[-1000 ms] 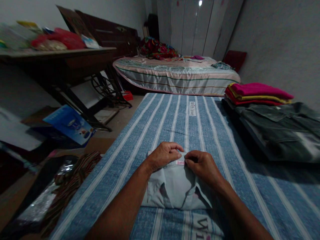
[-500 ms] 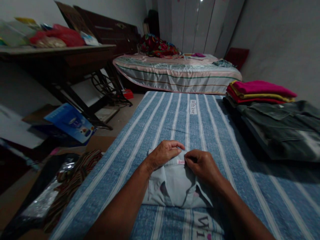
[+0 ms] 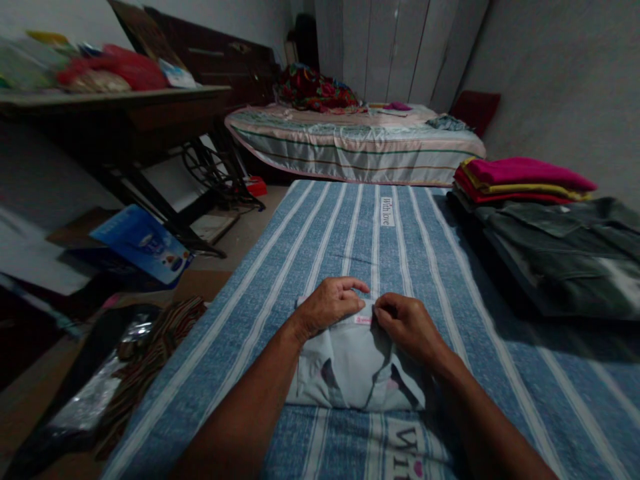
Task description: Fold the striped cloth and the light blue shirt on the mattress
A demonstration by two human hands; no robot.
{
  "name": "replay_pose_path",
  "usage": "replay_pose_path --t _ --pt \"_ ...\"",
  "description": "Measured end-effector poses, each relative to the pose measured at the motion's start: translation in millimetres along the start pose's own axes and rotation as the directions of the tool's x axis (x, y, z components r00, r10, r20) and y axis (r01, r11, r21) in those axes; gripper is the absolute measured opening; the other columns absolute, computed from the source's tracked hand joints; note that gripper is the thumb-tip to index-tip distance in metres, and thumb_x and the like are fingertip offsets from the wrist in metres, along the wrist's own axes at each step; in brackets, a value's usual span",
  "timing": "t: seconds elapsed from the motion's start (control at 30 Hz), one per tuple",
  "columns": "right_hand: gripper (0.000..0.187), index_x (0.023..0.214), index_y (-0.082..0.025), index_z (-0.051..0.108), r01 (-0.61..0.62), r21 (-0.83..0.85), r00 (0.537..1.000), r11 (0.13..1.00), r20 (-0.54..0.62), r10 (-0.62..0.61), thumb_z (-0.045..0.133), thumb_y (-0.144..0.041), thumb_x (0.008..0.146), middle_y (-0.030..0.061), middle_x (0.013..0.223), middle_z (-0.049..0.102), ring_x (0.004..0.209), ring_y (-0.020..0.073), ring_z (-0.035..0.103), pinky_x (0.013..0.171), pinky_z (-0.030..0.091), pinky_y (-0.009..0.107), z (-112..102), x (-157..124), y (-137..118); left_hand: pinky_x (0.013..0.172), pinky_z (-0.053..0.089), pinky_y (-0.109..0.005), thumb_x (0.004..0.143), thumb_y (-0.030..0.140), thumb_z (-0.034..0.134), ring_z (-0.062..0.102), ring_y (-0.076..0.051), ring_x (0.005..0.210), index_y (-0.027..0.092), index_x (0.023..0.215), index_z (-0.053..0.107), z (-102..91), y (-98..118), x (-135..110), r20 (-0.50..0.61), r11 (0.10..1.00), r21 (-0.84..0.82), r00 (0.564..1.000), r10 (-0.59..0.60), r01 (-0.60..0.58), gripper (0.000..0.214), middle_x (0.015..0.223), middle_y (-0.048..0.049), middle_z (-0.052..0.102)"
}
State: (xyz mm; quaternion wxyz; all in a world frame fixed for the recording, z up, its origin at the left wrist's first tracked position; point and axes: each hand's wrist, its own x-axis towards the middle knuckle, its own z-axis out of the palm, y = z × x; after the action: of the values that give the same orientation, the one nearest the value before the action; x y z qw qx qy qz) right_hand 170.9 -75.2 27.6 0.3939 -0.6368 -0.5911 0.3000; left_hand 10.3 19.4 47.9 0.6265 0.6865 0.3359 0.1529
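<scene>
A light grey folded shirt (image 3: 345, 363) with dark and pinkish printed patches lies in front of me, a small pink-and-white label (image 3: 363, 320) near its far edge. My left hand (image 3: 333, 303) rests on the shirt's far left part, palm down, index finger stretched forward and thumb apart from it. At the far right edge, beside the label, my right hand (image 3: 405, 327) pinches the fabric between thumb and curled fingers. Its fingertips partly hide the cloth they hold.
Blue-and-white striped cloth (image 3: 260, 327) covers the surface under the shirt. Folded clothes (image 3: 565, 233) are stacked at the right. Beyond is a bed (image 3: 360, 157); to the left, a sewing-machine table (image 3: 165, 100), a blue box (image 3: 145, 243) and a striped cloth bundle (image 3: 145, 373).
My right hand has shifted slightly to the right along the shirt's far edge, showing more of the label. My left hand stays nearly in place, its thumb and index finger a little wider apart.
</scene>
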Motion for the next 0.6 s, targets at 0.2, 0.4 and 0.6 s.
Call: replay_pose_path --t 0.2,0.4,0.6 --pt "0.018 0.074 -0.016 0.063 -0.014 0.066 0.999 0.998 0.040 0.011 0.050 -0.027 0.081 -0.0014 0.064 0.058 0.059 0.0123 0.052 0.055 0.036 0.022 -0.2 0.5 3.9 0.047 0.027 -0.020 0.064 0.026 0.068 0.042 -0.008 0.049 0.012 0.104 0.061 -0.9 -3.7 1.6 0.015 1.000 -0.007 1.000 -0.018 0.018 0.043 0.060 0.0041 0.056" --pt "0.017 0.077 -0.017 0.066 -0.010 0.003 0.999 1.000 0.030 0.010 0.054 -0.027 0.080 0.0003 0.068 0.063 0.063 0.0136 0.056 0.057 0.038 0.022 2.7 -0.6 -0.6 0.048 0.030 -0.019 0.066 0.025 0.067 0.045 -0.008 0.051 0.012 0.103 0.062 -0.9 -4.3 1.9 0.017 1.000 0.010 1.000 -0.005 0.005 0.040 0.062 0.0028 0.059" --pt "0.019 0.073 -0.016 0.065 0.029 -0.017 1.000 0.999 0.008 -0.029 0.048 -0.021 0.081 -0.0003 0.067 0.061 0.061 0.0125 0.055 0.057 0.037 0.022 3.4 -1.0 -0.5 0.045 0.023 -0.019 0.069 0.026 0.061 0.034 -0.006 0.046 0.010 0.101 0.064 -1.2 -3.0 1.8 -0.003 0.999 0.042 1.000 0.021 -0.021 0.035 0.053 0.0066 0.046"
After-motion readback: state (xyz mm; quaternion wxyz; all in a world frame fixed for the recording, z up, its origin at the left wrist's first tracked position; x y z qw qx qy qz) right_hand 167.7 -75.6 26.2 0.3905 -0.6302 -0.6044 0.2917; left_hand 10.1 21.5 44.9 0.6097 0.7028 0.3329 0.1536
